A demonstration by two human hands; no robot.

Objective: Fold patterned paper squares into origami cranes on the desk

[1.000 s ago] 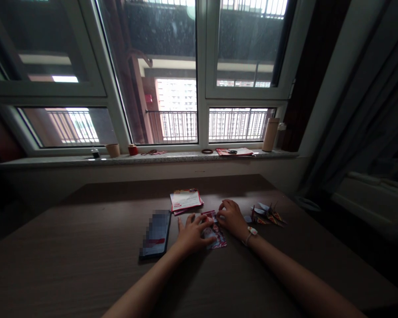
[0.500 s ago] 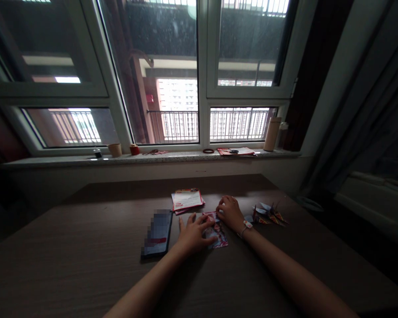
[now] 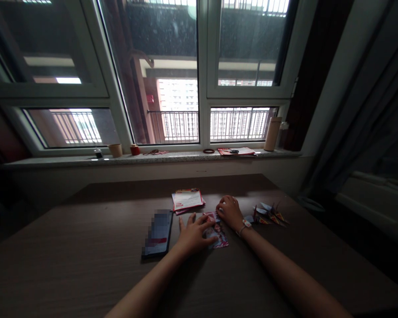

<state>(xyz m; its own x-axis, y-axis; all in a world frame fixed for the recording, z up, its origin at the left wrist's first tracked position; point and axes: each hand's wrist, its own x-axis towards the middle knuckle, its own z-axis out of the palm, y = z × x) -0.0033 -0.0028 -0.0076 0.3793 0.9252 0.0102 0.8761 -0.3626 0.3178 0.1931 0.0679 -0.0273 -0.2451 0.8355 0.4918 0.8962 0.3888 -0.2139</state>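
Note:
A small printed paper [image 3: 221,238] with a pink and red picture lies flat on the brown table [image 3: 86,247]. My left hand [image 3: 196,234] rests over its left side, fingers spread and open. At the paper's upper right edge is my right hand [image 3: 229,212], its fingers curled downward and closed; whatever may be between the fingertips is hidden. A bracelet [image 3: 246,224] circles the right wrist. Beyond the paper sits a stack of red-bordered sheets [image 3: 187,199]. Folded paper pieces [image 3: 270,215], colourful and pointed, are grouped to the right of my right hand.
Left of my left hand lies a phone [image 3: 159,232], its screen partly pixelated. Along the windowsill [image 3: 185,156] stand a tan cup [image 3: 115,150], a red spool [image 3: 134,150] and a beige bottle [image 3: 272,134]. Scissors [image 3: 233,151] rest on papers there.

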